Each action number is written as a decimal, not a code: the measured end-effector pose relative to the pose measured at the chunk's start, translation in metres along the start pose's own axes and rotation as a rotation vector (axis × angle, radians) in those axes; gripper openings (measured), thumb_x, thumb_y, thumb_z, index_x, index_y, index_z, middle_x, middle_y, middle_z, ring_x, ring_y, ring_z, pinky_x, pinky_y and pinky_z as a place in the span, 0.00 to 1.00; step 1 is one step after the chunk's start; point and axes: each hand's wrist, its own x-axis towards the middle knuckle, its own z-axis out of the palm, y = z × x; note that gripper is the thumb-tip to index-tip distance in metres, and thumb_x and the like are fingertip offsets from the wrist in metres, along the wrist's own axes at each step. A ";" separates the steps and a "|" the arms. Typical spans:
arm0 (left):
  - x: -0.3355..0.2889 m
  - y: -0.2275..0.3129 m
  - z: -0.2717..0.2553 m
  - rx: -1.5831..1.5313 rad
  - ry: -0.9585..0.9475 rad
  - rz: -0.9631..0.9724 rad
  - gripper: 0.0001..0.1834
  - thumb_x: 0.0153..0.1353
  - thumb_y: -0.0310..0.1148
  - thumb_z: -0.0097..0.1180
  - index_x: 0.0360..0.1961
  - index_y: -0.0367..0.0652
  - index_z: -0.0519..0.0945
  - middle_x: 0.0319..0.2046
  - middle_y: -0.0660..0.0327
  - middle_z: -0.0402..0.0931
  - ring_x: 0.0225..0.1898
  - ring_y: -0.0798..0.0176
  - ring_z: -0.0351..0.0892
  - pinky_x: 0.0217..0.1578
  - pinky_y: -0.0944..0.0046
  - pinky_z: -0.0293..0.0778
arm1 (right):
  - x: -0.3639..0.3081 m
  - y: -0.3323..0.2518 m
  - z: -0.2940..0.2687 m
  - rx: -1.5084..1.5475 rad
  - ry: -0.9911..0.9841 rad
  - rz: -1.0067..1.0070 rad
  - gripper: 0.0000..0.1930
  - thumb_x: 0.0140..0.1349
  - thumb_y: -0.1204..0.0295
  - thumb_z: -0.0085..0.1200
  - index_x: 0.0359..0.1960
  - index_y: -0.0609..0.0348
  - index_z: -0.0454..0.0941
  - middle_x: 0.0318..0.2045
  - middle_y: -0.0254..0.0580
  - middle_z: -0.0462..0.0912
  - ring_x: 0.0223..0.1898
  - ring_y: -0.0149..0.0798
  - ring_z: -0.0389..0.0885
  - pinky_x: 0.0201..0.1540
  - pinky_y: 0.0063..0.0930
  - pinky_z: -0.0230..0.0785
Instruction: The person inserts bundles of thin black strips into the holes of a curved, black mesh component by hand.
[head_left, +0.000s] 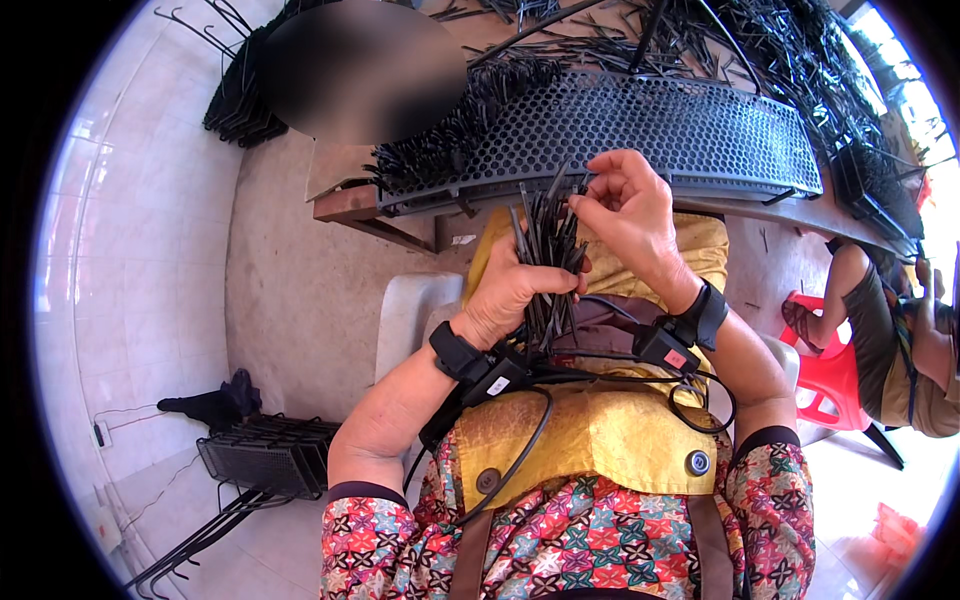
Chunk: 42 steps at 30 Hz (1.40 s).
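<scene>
My left hand [510,290] is wrapped round an upright bundle of thin black pointed strips [545,235], its thumb pressed across the front. The strips fan out a little at the top. At the upper right of the bundle, my right hand [640,215] has its thumb and curled fingers closed on the tip of a black strip. Just beyond both hands is a dark perforated panel [640,125] with a curved front edge. Similar black strips stand densely in the panel's left part; bare holes show over its middle and right.
Loose black strips [700,45] lie heaped across the table behind the panel. On the right, a person sits near a red plastic stool [835,375]. Stacked black metal racks [270,460] stand at the lower left, by the white tiled wall [140,290].
</scene>
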 end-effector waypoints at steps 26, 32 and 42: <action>0.000 -0.012 -0.002 -0.096 -0.114 -0.088 0.12 0.44 0.18 0.55 0.34 0.33 0.76 0.26 0.56 0.77 0.27 0.61 0.79 0.30 0.64 0.77 | 0.003 0.008 -0.022 0.366 -0.058 0.179 0.06 0.53 0.80 0.58 0.32 0.65 0.76 0.23 0.35 0.80 0.21 0.21 0.75 0.20 0.13 0.65; -0.001 -0.011 -0.002 -0.062 -0.091 -0.093 0.12 0.44 0.18 0.56 0.33 0.33 0.75 0.26 0.56 0.77 0.25 0.62 0.78 0.28 0.65 0.76 | 0.005 -0.005 -0.025 0.299 -0.007 0.205 0.07 0.53 0.79 0.58 0.33 0.68 0.76 0.22 0.35 0.80 0.21 0.21 0.75 0.21 0.14 0.66; 0.003 -0.004 -0.003 0.017 -0.037 -0.012 0.16 0.42 0.16 0.56 0.36 0.35 0.73 0.26 0.55 0.77 0.26 0.60 0.78 0.26 0.63 0.76 | 0.018 -0.004 -0.022 0.338 0.040 0.145 0.06 0.53 0.78 0.58 0.31 0.69 0.79 0.22 0.36 0.80 0.19 0.22 0.73 0.21 0.15 0.67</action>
